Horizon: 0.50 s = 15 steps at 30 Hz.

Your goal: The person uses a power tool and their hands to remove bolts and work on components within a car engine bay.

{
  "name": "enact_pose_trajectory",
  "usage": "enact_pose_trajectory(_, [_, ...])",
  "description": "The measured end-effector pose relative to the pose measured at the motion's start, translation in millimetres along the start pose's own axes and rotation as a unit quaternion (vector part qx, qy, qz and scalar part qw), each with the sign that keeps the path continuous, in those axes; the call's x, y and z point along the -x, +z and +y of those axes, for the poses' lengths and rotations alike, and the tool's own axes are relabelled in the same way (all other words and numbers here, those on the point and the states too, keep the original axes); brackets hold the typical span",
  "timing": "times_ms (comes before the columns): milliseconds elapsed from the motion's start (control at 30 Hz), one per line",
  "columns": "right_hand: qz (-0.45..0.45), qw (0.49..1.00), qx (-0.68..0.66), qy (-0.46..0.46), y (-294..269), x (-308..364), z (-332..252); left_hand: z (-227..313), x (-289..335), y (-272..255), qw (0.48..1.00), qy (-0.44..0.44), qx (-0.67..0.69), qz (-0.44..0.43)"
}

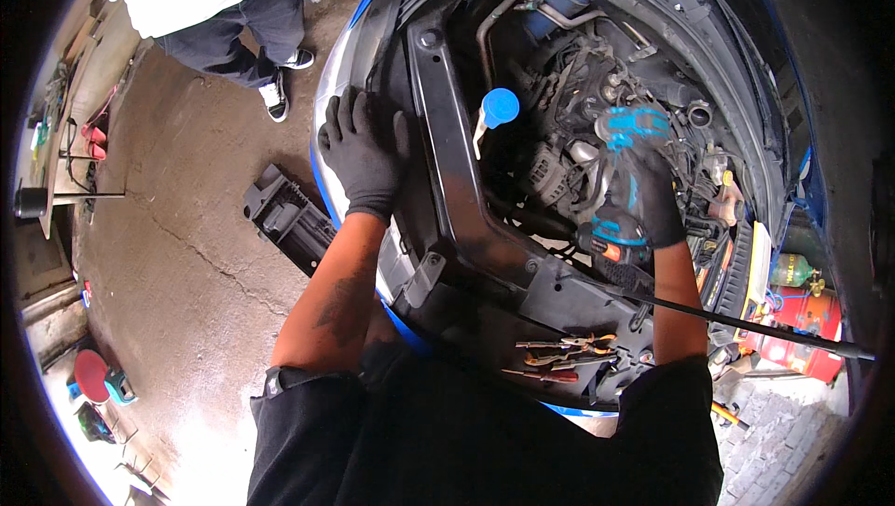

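Observation:
My left hand, in a dark glove, lies with its fingers stretched out on the front edge of the blue car, beside the black radiator support panel. Over the engine bay, my gloved right hand is wrapped round the grip of a teal and black cordless power driver. Its battery end points toward me. Below the tool is the engine, with hoses and wiring around it. The driver's working tip cannot be made out.
A blue filler cap stands up between my hands. Pliers and screwdrivers lie on the near panel. A black prop rod crosses by my right forearm. A black plastic part lies on the floor; another person stands far left.

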State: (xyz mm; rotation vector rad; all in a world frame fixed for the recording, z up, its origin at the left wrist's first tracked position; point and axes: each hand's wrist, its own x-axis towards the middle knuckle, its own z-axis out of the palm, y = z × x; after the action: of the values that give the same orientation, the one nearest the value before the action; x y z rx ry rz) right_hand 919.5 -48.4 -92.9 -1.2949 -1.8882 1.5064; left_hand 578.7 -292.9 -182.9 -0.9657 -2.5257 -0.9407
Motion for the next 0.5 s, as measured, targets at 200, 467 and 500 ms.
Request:
enact_pose_trajectory(200, [-0.028,0.995,-0.093,0.033,18,-59,7,2,-1,-1,1.000,0.006,-0.027,0.012])
enact_pose_trajectory(467, [-0.024,0.993,-0.100,0.054,15,-83,37,6,0,-2,0.999,0.010,-0.029,0.015])
enact_pose_trajectory(500, [-0.044,0.993,-0.101,0.045,15,-83,36,3,0,-1,0.999,0.013,-0.030,0.020])
